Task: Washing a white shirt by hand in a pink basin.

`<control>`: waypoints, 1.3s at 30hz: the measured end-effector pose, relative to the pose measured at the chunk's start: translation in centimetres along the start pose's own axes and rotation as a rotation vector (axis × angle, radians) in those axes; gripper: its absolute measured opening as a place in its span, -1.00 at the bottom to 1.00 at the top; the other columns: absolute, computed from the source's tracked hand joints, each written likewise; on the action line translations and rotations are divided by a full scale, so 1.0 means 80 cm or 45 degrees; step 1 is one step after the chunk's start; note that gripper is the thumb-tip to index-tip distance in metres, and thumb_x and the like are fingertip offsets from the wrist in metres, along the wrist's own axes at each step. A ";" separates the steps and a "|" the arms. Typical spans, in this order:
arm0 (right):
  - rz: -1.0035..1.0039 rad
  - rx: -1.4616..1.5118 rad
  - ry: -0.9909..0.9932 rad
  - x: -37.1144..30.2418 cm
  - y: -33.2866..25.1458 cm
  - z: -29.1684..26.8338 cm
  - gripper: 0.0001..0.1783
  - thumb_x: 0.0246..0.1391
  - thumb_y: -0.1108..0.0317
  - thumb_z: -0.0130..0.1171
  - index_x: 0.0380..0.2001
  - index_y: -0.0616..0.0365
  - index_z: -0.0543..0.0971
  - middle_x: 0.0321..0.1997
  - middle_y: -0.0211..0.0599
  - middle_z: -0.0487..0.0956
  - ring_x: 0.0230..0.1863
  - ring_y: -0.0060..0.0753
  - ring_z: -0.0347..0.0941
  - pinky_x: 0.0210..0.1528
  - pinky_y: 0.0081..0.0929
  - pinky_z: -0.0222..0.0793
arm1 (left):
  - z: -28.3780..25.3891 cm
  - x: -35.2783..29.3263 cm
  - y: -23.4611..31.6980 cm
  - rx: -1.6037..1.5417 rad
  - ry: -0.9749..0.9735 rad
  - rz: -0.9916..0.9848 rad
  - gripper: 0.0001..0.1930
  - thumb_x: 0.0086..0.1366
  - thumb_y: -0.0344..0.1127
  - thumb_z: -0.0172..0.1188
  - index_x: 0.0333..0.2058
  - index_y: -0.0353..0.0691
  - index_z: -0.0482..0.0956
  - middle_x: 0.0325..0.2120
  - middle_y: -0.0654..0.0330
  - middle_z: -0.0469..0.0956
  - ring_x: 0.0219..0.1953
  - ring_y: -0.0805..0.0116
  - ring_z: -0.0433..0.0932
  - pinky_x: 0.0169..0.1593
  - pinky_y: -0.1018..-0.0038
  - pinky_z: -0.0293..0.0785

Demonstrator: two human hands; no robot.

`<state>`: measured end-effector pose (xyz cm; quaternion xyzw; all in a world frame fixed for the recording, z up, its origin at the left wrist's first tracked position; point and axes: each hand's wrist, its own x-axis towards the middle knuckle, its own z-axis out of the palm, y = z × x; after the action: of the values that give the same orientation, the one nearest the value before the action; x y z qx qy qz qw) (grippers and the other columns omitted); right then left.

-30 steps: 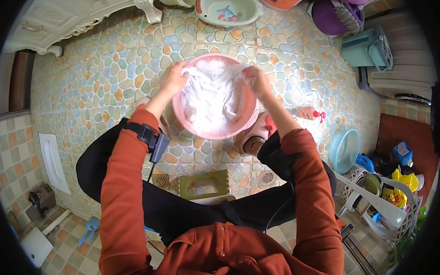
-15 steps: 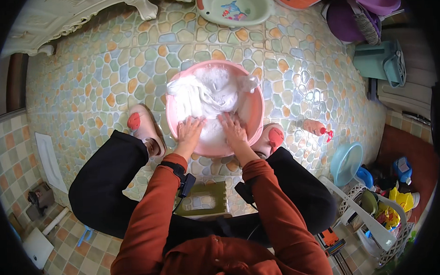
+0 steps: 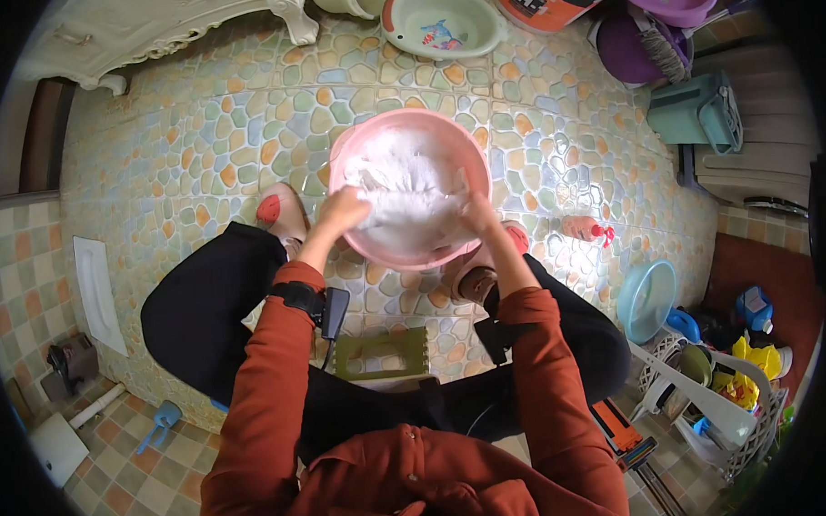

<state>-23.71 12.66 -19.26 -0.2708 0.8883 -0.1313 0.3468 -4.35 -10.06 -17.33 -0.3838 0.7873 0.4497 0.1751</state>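
Observation:
A pink basin [image 3: 477, 147] stands on the floor between my feet, with suds in it. Across it stretches a wet white cloth [image 3: 406, 181], bunched and foamy. My left hand [image 3: 343, 210] is closed on the cloth's left side, by the basin's left rim. At the right rim, my right hand [image 3: 475, 214] grips the other side of the cloth, its fingers partly hidden and a little blurred. Much of the cloth lies in the foam, so its shape cannot be made out.
A pale green basin [image 3: 443, 25] and an orange-and-white bucket [image 3: 550, 0] stand at the far side. Right of the pink basin lies a pink bottle with a red pump [image 3: 583, 227]. A light blue basin [image 3: 648, 300] is farther right. An olive-green stool [image 3: 380, 355] is beneath me.
Both hands have gone from lying spread on the suds to gripping the cloth at its two sides, moving apart. The cloth now spans the basin between them.

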 end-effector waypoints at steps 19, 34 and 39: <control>0.003 1.867 -0.369 -0.019 -0.007 -0.040 -0.68 0.03 0.29 0.09 -0.20 0.31 0.53 -0.28 -0.24 0.54 -0.26 -0.40 0.48 -0.24 -0.42 0.43 | -0.031 0.017 0.022 -1.171 -0.225 -0.313 -0.73 0.01 -0.29 0.08 -0.26 -0.17 0.53 -0.51 0.26 0.45 -0.50 0.41 0.37 -0.29 0.51 0.35; 0.116 -0.005 -0.009 0.094 -0.059 0.129 -0.31 0.18 0.03 -0.06 0.33 -0.03 0.09 0.35 0.27 0.01 0.39 0.28 -0.15 0.38 0.01 -0.17 | 0.106 0.124 0.015 0.232 0.225 -0.234 -0.37 0.27 0.17 -0.08 0.27 0.13 0.14 0.33 0.03 -0.02 0.31 -0.09 0.07 0.24 -0.06 0.09; -0.133 -0.384 -0.342 0.127 -0.020 0.188 -0.48 0.12 0.15 -0.02 0.11 0.20 0.39 0.19 0.04 0.35 0.25 0.12 0.18 0.28 -0.01 0.05 | 0.151 0.142 -0.027 0.358 0.191 -0.221 -0.43 0.27 0.06 -0.02 0.15 -0.17 0.35 0.08 -0.14 0.37 0.16 -0.08 0.33 0.15 0.06 0.28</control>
<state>-18.99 4.83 -35.02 -0.3803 0.8284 0.0225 0.4105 -10.87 -5.62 -32.05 -0.4546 0.8172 0.2885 0.2057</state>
